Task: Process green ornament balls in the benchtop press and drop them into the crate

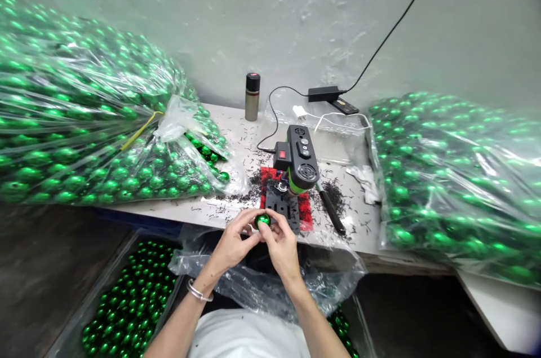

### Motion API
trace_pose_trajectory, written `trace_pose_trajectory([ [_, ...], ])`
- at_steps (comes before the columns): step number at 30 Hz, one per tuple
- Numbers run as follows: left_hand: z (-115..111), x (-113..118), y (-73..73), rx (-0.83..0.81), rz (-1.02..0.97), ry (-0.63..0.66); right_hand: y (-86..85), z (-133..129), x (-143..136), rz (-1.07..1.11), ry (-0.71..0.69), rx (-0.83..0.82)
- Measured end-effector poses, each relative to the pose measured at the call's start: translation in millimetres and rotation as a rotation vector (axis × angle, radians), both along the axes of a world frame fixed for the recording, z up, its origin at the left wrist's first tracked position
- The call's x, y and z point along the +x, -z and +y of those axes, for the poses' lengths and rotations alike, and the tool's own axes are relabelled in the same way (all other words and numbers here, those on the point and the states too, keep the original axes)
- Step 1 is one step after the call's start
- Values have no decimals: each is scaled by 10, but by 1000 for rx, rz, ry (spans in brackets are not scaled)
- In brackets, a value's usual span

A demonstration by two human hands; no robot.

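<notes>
A shiny green ball [263,219], like a Christmas bauble, sits between the fingertips of both hands, just over the table's front edge. My left hand [235,241] is closed on its left side, with a silver bangle on the wrist. My right hand [280,242] pinches it from the right, thumb lying across the front. Right beyond the hands stands a small black and green bench machine [302,158] with a red switch, over a slotted black base plate [281,208]. Under it lies a red mat [305,212]. The machine's working tip is mostly hidden.
Big clear bags of green balls fill the left [84,121] and right [456,177]. A black-handled tool [332,211] lies among scattered black bits [333,194]. Behind stand a bottle [252,97] and a power adapter [324,93]. Below left is a bin of balls [131,296].
</notes>
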State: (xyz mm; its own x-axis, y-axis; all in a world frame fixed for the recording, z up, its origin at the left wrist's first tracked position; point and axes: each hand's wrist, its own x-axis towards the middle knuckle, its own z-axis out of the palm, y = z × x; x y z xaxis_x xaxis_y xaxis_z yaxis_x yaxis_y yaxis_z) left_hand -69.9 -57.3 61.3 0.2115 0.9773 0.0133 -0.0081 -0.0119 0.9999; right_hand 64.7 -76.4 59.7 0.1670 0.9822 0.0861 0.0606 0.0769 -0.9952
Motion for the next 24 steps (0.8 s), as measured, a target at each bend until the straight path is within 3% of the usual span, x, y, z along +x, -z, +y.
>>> trace_pose_trajectory([
  [3,14,34,82,-78,-129,55,30,-7,60,142,34,-95],
  [10,58,213,154,-58,-19,47,60,-45,213,170,51,-180],
  [16,196,401,106,-366,-287,-28,147,-95,439,63,106,-179],
  [20,323,516,120,-478,-339,-131,149,-197,599,-47,220,-100],
  [24,414,580,221,-291,-113,-191,-30,-225,747,-255,467,189],
])
